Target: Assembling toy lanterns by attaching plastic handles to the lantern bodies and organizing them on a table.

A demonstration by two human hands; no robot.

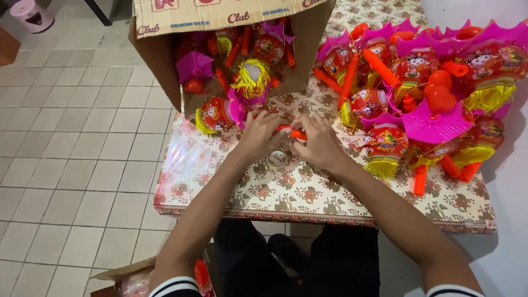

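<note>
Both my hands meet at frame centre: left hand (259, 133) and right hand (320, 144) pinch an orange stick (291, 132) between curled fingers, above a tape roll (278, 159) on the floral table (308, 192).

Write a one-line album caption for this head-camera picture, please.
Both hands, left hand and right hand, hold an orange stick over a floral table, between a tipped cardboard box and piled toy lanterns.
</note>
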